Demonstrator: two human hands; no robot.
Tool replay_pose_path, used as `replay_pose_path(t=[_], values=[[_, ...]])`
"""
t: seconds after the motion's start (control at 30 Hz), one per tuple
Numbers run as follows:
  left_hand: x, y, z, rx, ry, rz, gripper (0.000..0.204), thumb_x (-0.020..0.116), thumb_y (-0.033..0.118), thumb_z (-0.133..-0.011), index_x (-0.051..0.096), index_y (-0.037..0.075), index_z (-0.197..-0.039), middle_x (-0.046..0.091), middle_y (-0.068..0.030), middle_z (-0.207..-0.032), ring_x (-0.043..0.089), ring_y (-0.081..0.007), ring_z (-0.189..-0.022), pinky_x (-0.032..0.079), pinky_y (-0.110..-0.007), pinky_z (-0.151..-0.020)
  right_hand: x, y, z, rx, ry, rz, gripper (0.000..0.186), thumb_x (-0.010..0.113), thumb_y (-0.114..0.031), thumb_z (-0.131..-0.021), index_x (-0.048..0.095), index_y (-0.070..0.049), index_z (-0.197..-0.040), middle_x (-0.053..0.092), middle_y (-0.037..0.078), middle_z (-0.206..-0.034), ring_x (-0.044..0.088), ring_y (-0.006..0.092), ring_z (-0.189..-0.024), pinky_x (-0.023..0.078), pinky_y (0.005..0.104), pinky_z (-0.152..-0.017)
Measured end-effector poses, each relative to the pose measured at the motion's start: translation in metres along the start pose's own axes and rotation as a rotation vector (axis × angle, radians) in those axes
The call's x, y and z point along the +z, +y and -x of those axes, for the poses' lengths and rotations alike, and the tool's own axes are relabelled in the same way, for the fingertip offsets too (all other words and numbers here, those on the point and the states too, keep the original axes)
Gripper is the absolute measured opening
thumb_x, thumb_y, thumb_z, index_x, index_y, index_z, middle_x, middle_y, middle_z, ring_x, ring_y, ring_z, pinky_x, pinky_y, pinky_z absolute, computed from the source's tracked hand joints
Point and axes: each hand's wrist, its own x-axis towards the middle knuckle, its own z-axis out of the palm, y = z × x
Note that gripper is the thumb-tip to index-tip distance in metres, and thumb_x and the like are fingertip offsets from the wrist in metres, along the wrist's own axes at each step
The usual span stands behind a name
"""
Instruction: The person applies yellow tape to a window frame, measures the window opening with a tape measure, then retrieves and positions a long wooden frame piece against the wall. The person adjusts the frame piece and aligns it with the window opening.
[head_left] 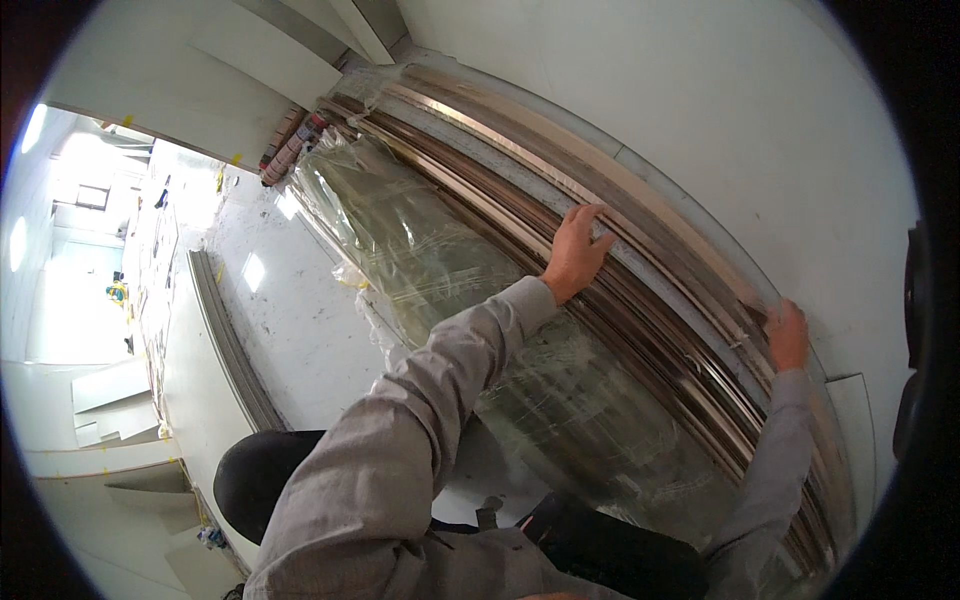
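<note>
Long brown and bronze metal strips (640, 310) lie side by side on the floor along the wall. My left hand (576, 254) is over the middle of them, thumb and fingers curved and apart, with nothing between them. Farther right, my right hand (788, 336) is at the outermost wrapped strip (690, 265) beside the wall. Its fingers bend around the strip's edge, slightly blurred. Cloudy clear plastic film covers a long greenish bundle (440, 250) on the near side of the strips; what is inside cannot be made out.
A white wall (700, 120) borders the strips on the right. Patterned rolls (288, 150) lie at the far end, near pale panels (180, 80). On the left, grey ribbed strips (235, 345) rest along a white panel (190, 350). My dark-clad knees (610, 550) are close to the plastic-covered bundle.
</note>
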Motion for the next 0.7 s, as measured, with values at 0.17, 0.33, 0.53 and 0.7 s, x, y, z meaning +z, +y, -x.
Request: replay_pose_path(t=[0.17,0.33,0.53,0.7], values=[[0.006,-0.014,-0.018,-0.397,0.165,0.612,0.076,0.066,0.016,-0.107,0.022,-0.009,-0.164,0.047,-0.0304,-0.157,0.053,-0.0413,-0.142,0.050,-0.053,-0.118,0.015,-0.088,0.049,-0.260,-0.070,0.104,0.058,0.073,-0.033,-0.101,0.058,-0.001,-0.147,0.062,0.022,-0.143,0.060,0.0432,-0.128,0.048,0.0560,-0.112],[0.007,0.025,-0.040,-0.498,0.196,0.716,0.075,0.066,0.015,-0.107,0.023,-0.014,-0.161,0.047,-0.0323,-0.157,0.057,-0.0403,-0.137,0.053,-0.055,-0.115,0.017,-0.088,0.043,-0.241,-0.218,0.246,0.064,0.078,-0.027,-0.096,0.054,-0.002,-0.150,0.052,0.020,-0.154,0.053,0.0426,-0.138,0.045,0.0571,-0.116],[0.013,0.000,-0.080,-0.624,0.412,0.602,0.035,0.076,0.015,-0.099,0.063,-0.012,-0.116,0.070,-0.0205,-0.114,0.074,-0.0308,-0.096,0.060,-0.041,-0.072,0.017,-0.097,0.026,-0.439,-0.248,0.336,0.060,0.080,-0.017,-0.093,0.057,-0.003,-0.146,0.060,0.022,-0.139,0.060,0.0421,-0.125,0.050,0.0548,-0.111],[0.016,0.005,-0.075,-0.606,0.249,0.635,0.037,0.070,0.003,-0.101,0.056,-0.016,-0.129,0.067,-0.0267,-0.123,0.074,-0.0324,-0.090,0.071,-0.041,-0.076,0.017,-0.091,0.048,-0.341,-0.221,0.287,0.055,0.081,-0.015,-0.092,0.060,-0.002,-0.142,0.062,0.020,-0.131,0.061,0.0411,-0.123,0.051,0.0549,-0.108]])
